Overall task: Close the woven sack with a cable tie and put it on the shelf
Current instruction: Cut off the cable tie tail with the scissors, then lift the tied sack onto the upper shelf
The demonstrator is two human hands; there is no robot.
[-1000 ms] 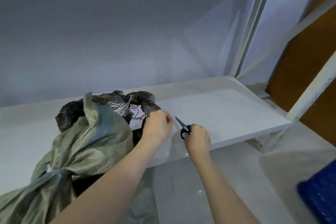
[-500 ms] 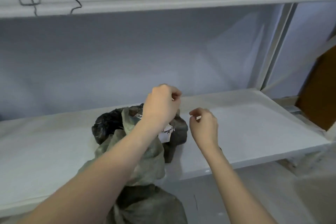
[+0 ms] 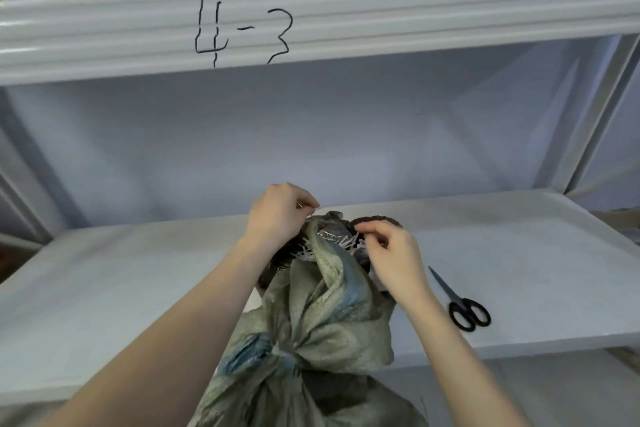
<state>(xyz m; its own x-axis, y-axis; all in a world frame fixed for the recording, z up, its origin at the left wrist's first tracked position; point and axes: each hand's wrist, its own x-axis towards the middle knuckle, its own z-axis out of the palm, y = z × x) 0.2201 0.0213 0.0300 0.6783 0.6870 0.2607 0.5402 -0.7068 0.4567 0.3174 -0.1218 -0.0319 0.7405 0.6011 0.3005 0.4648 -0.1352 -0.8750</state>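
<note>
The grey-green woven sack [image 3: 322, 326] stands below me against the front edge of the white shelf [image 3: 519, 253], its neck bunched together low down. Behind its top lies a black plastic bag [image 3: 377, 220] with a bundle of white cable ties [image 3: 348, 243] sticking out. My left hand [image 3: 277, 215] is over the bag's left side, fingers pinched on a thin cable tie [image 3: 311, 207]. My right hand [image 3: 391, 253] pinches the right end of the tie bundle.
Black-handled scissors [image 3: 464, 308] lie on the shelf right of my right hand. The upper shelf beam [image 3: 415, 17] is marked "4-3", with cardboard boxes above it. Bare shelf surface extends to both sides of the sack.
My right hand has let go of the scissors, which now lie on the shelf. Both hands moved to the cable ties in the black bag. My view has tilted upward.
</note>
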